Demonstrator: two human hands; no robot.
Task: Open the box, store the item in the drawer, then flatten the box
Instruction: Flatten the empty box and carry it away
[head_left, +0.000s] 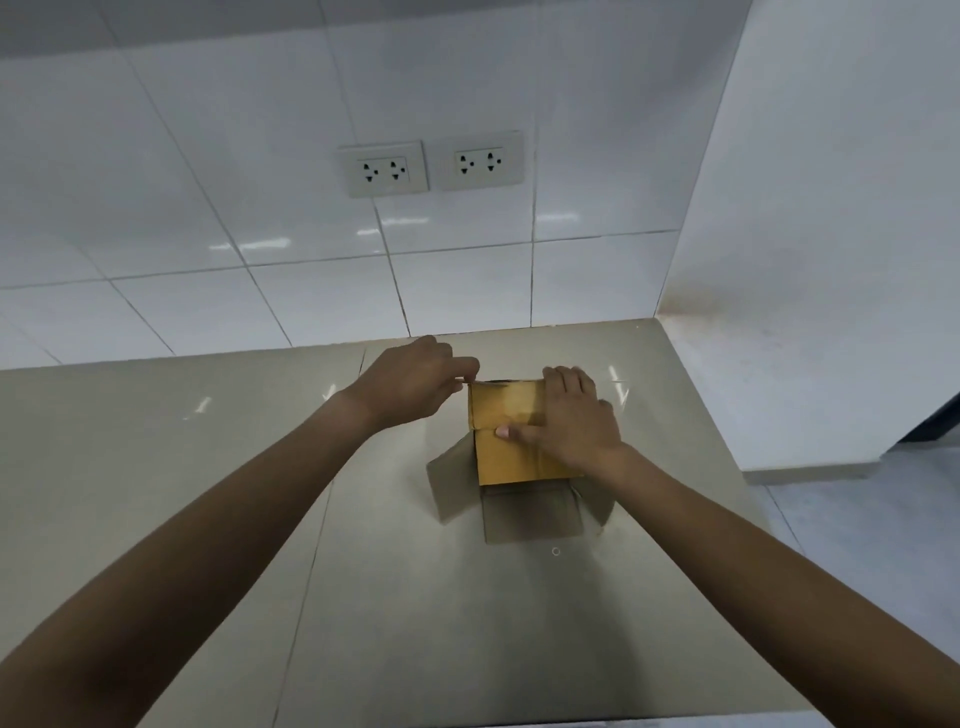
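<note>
Centrally, box (511, 431) on beige counter (208, 467), tiled wall (260, 182) behind.

A glossy beige tiled desk (208, 519) meets a white tiled wall (182, 182) bearing two white double sockets (431, 165); grey floor (857, 519) lies right.

Glossy beige counter (208, 519); a cardboard box (511, 452) sits on it.

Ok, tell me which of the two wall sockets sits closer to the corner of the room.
The right-hand socket. It sits nearer the side wall, while the left-hand socket is farther from the corner.
</note>
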